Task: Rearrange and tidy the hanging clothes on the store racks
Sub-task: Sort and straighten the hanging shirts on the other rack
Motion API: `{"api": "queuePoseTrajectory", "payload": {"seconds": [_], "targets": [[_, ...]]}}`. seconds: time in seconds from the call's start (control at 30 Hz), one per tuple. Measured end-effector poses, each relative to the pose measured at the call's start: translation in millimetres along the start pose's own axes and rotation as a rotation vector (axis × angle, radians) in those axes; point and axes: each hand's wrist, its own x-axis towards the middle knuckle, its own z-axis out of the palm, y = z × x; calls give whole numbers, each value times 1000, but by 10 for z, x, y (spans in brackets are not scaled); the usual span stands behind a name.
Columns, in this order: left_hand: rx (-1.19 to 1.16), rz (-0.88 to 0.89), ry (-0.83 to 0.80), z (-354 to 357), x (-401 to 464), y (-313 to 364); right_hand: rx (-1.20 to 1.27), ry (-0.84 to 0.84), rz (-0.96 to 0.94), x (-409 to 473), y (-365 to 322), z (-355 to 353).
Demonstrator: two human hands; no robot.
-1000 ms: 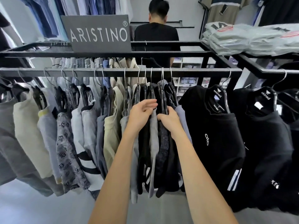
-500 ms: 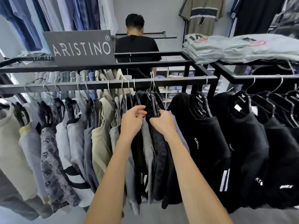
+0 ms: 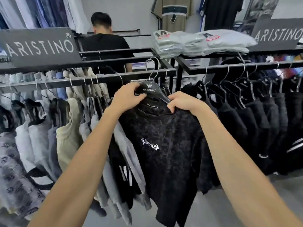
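Head view: both hands are up at the black hanger, w/ the dark tee hanging straight down btwn the two forearms. Left hand grips the hanger's left end, thumb under & fingers curled over the top; right hand pinches the tee's collar at the hanger's right arm. Hook sits above the rack rail, free of it; light tops hang left of the left hand, black tops right of the right hand.
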Motion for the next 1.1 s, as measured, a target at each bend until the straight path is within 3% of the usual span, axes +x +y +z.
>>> {"api": "queuePoseTrajectory", "payload": {"seconds": [0.17, 0.47, 1.1], "targets": [[-41, 42, -136, 291, -19, 586, -7, -81, 70, -252, 511, -526], [-29, 69, -207, 744, -12, 1470, 34, 5, 143, -713, 1170, -1087], [-102, 182, -166, 973, 87, 2532, -46, 107, 133, -1392, 1655, -1857]]}}
